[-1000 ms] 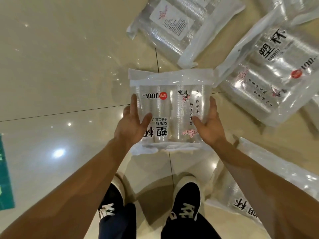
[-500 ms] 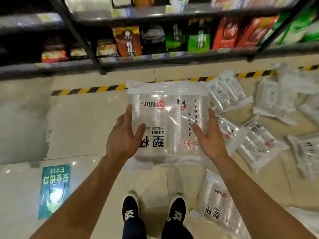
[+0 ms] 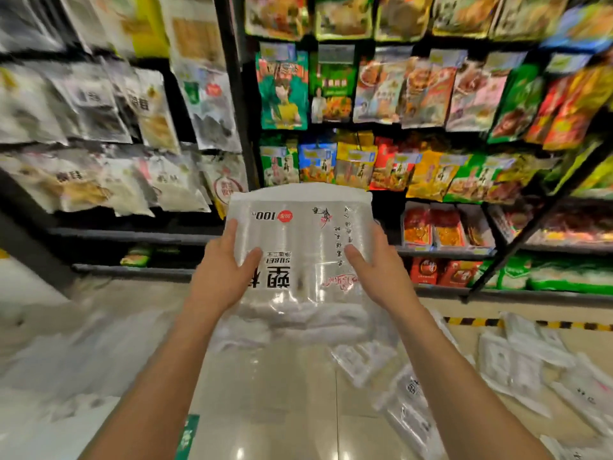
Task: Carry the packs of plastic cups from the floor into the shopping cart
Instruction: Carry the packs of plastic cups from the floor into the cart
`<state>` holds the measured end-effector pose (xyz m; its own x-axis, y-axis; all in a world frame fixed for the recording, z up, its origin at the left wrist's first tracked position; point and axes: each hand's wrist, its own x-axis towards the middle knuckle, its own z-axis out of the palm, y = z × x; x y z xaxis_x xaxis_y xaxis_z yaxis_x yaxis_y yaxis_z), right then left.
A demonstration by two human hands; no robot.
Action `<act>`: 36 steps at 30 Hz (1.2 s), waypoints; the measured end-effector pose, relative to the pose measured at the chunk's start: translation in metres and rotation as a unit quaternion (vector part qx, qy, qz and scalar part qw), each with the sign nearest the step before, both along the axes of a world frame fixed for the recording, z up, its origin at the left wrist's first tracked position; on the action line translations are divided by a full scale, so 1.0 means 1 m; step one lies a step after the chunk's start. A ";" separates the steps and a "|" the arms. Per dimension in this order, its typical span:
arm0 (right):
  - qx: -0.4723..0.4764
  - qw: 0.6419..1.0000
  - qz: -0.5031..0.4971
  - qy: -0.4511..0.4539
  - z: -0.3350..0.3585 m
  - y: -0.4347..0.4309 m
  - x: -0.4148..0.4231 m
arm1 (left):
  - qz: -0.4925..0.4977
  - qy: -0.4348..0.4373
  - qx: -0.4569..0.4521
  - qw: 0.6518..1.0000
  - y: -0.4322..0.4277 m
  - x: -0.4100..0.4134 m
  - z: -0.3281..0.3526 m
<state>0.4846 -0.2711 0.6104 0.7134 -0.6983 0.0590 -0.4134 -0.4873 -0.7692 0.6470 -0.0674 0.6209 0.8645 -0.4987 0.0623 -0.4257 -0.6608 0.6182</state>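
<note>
The pack of plastic cups (image 3: pixel 298 234) is held up off the floor, in front of the chest, between both hands. The left hand (image 3: pixel 222 273) clamps its left edge, thumb laid across the printed face and fingers running up the side. The right hand (image 3: pixel 381 273) clamps the right edge the same way. The pack is a flat rectangle of clear, crinkled film with a white sealed band (image 3: pixel 298 192) along its far edge. Ribbed columns of stacked cups show through it. Its black characters and its red dot beside "100" read upside down from here.

Below and between the forearms lies glossy beige tiled floor (image 3: pixel 265 393), bare and reflecting ceiling lights. A green floor sticker (image 3: pixel 187 436) sits by the left forearm. To the right of the right forearm, more packs (image 3: pixel 517 353) of the same clear film lie scattered and overlapping on the floor. A yellow-and-black striped tape (image 3: pixel 537 324) borders that side along the foot of the shelving. The area left of the left arm is too blurred to read.

Ahead, black metal shelving with an upright post (image 3: pixel 232 94) fills the view. It is hung with glossy, colourful snack bags (image 3: pixel 414 91) on the right and pale bags (image 3: pixel 99 104) on the left.
</note>
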 end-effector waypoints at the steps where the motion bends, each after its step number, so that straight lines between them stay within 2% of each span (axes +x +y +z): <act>1: -0.006 1.000 0.012 -0.010 0.018 0.015 0.011 | 0.011 -0.011 -0.004 1.000 0.019 0.006 0.016; 6: -0.030 0.996 0.083 -0.028 0.073 0.101 0.080 | 0.097 -0.036 -0.001 0.995 0.127 0.040 0.074; 11: -0.037 0.981 0.182 -0.050 0.102 0.212 0.154 | 0.175 -0.051 -0.027 0.983 0.259 0.067 0.101; 19: -0.029 0.937 0.339 -0.075 0.113 0.412 0.274 | 0.336 -0.082 -0.008 0.938 0.465 0.093 0.112; 28: 0.019 0.852 0.519 -0.067 0.090 0.630 0.420 | 0.533 -0.065 0.020 0.843 0.656 0.143 0.086; 32: 0.018 0.798 0.598 -0.072 0.087 0.728 0.489 | 0.602 -0.069 0.032 0.795 0.729 0.179 0.081; 36: -0.002 0.761 0.647 -0.051 0.089 0.817 0.557 | 0.663 -0.062 0.048 0.744 0.788 0.208 0.087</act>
